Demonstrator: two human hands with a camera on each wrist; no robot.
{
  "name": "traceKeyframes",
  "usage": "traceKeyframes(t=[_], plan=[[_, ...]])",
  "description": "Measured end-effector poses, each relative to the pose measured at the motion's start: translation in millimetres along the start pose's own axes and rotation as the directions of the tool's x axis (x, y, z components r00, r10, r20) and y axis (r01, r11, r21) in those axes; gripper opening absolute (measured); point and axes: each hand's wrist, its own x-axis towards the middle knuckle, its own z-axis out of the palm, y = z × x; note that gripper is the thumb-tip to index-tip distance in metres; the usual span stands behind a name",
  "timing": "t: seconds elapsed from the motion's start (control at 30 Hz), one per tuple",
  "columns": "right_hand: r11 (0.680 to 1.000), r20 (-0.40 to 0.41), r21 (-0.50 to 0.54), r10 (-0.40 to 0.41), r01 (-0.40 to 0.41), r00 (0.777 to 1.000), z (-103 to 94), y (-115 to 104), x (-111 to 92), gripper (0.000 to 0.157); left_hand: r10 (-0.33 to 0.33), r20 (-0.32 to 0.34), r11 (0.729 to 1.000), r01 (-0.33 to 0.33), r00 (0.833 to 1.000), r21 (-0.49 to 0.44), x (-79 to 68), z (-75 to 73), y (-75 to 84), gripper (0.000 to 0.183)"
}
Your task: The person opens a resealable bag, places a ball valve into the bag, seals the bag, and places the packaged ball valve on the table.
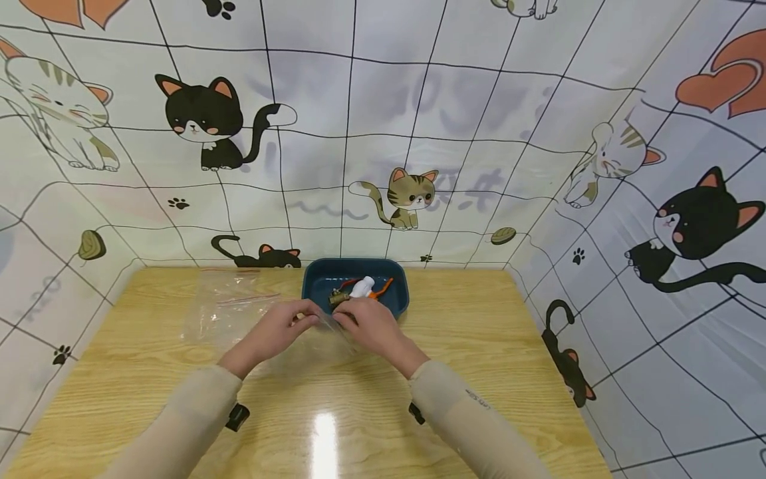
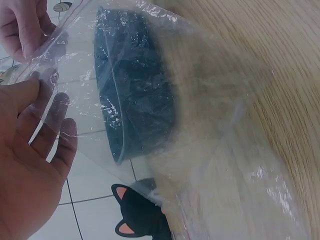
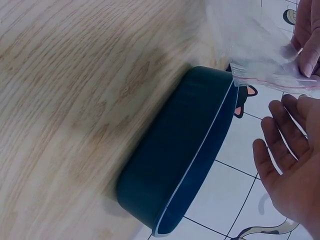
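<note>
Cat-print walls (image 1: 317,166) border a table (image 1: 479,332) where left hand (image 1: 281,329) and right hand (image 1: 372,324) both pinch a bag (image 2: 210,100) near a tray (image 1: 317,283).

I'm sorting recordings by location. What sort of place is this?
Probably a screened-off tabletop workspace: white cat-print sheeting behind and beside a pale wood-grain table, which bears a dark teal rounded rectangular tub.

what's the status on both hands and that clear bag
Left hand and right hand pinching clear zip bag by its red-lined edge. Bag held at near side of blue tray. Other clear bags to left, nothing visibly blocking.
</note>
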Motion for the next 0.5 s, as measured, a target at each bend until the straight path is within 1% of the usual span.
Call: traceKeyframes(t=[0.1,0.27,0.37,0.5], plan=[[0.998,0.016,0.051,0.025,-0.026,1.0,0.5,2,-2,0.025,0.001,0.008,1.0,-0.001,1.0,-0.022,2.9,5.4,1.4,0.012],[0.989,0.031,0.14,0.05,-0.054,0.998,0.5,4,-5,0.024,-0.017,0.017,0.999,0.018,1.0,-0.051,5.8,12.8,4.3,0.011],[0.981,0.034,0.188,0.05,-0.055,0.998,-0.3,5,-6,0.023,-0.032,0.021,0.997,0.033,0.999,-0.075,7.0,16.2,6.1,0.01],[0.975,0.024,0.218,0.038,-0.042,0.999,0.1,8,-7,0.021,-0.05,0.016,0.995,0.051,0.999,-0.087,9.1,19.5,8.4,0.009]])
